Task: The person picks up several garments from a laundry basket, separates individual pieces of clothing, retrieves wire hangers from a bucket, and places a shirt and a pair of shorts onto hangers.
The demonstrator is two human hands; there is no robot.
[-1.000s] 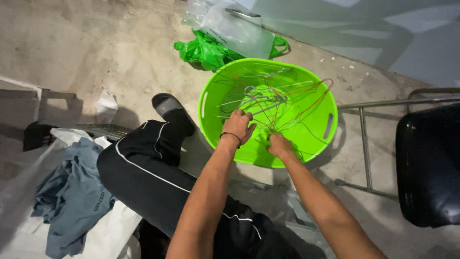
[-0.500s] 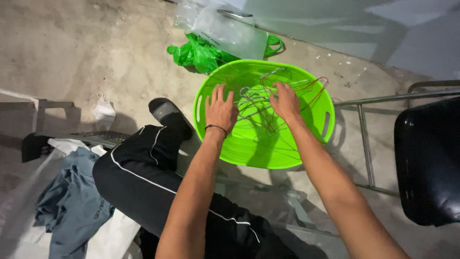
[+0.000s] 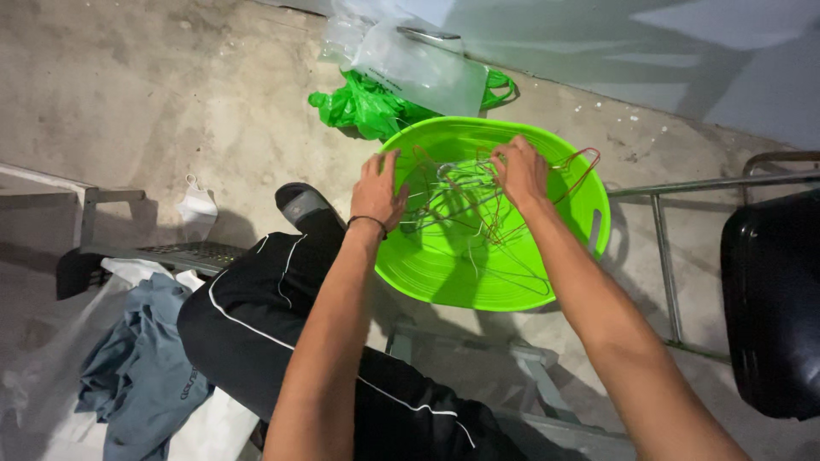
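**A:** Hangers (image 3: 478,192), thin wire ones in red, green and grey, lie in a tangled heap inside a bright green plastic tub (image 3: 589,235) on the concrete floor (image 3: 171,94). What are the hands doing?

**B:** Both reach into the tub from the near side. Right hand (image 3: 519,169) is over the far part of the heap, its fingers pinched together on a few wires near the hooks. Left hand (image 3: 377,189) rests at the tub's left rim with fingers spread and loose, touching the edge of the tangle; it clamps nothing that I can see.

**A:** How far along does the sorting look?

**B:** Early, by my judgement. No hanger lies outside the tub, and the wires remain crossed through one another in a single knot. Nearly all the untangling appears left to do.

**A:** What surrounds the tub?

**B:** Just behind it sit a crumpled green plastic bag (image 3: 363,107) and a clear plastic bag (image 3: 418,64) against the wall. The person's leg in black trousers (image 3: 256,316) with a white stripe stretches to the tub's left. Further left lies a blue-grey garment (image 3: 141,376). A black chair (image 3: 769,299) with a metal frame stands to the right.
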